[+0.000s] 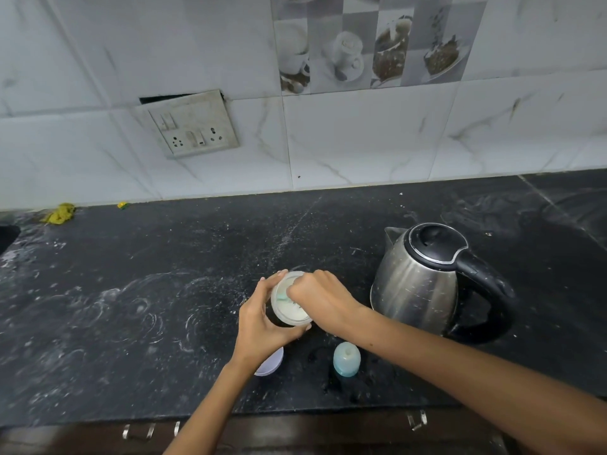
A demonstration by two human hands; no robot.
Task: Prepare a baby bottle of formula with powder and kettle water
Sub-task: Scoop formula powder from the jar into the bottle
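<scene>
Head view, left hand gripping powder jar, right hand pinching scoop inside, kettle beside.

counter: black, white-speckled | kettle: silver, black lid | bottle cap: teal | wall tiles: white marbled

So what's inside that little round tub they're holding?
The small round clear plastic tub holds white powder, and a pale green scoop shows at the near edge. The right hand reaches in, covering the scoop's handle and the tub's right side.
</scene>
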